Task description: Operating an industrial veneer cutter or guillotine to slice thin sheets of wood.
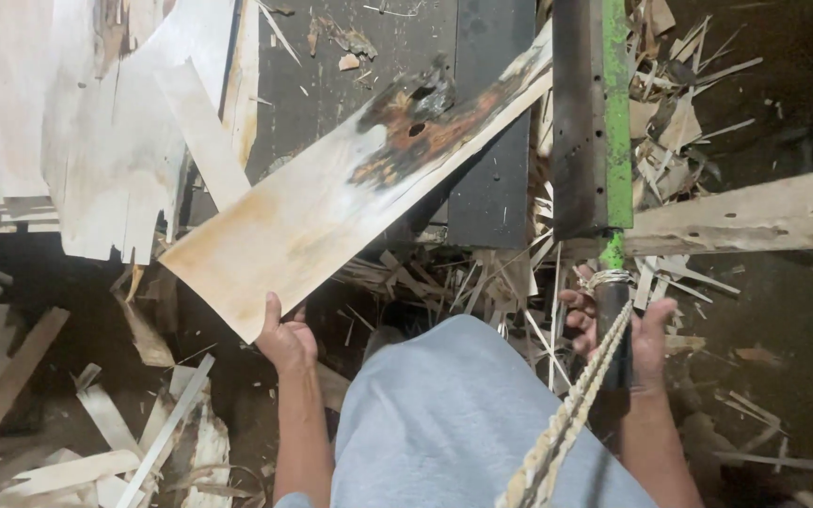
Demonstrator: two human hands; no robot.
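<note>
1. The veneer sheet (331,202) is the biggest thing you have in hand: a long, thin, pale wooden sheet lying slantwise across the dark machine bed (482,141), its near corner down at you, its far end up against the lever blade (581,113). It looks light but floppy, and likely to crack along the grain if it bends across its width.
2. The far half of the sheet carries a dark, burnt-looking patch (416,122) with small holes. Judge that part brittle; keep your grip on the clean pale end.
3. The lever is a dark bar with a green edge, ending in a black handle (613,329). It looks stiff and heavy, and the handle is the sound place to hold it.
4. A plaited rope (566,423) runs from the handle's top back towards you, lying slack-looking over your lap.
5. Your left hand (286,339) pinches the sheet's near corner, thumb on top, fingers hidden beneath.
6. Your right hand (637,334) is curled loosely about the handle, fingers partly open, not clenched.
7. Scrap strips (679,122) litter the floor all around.
</note>
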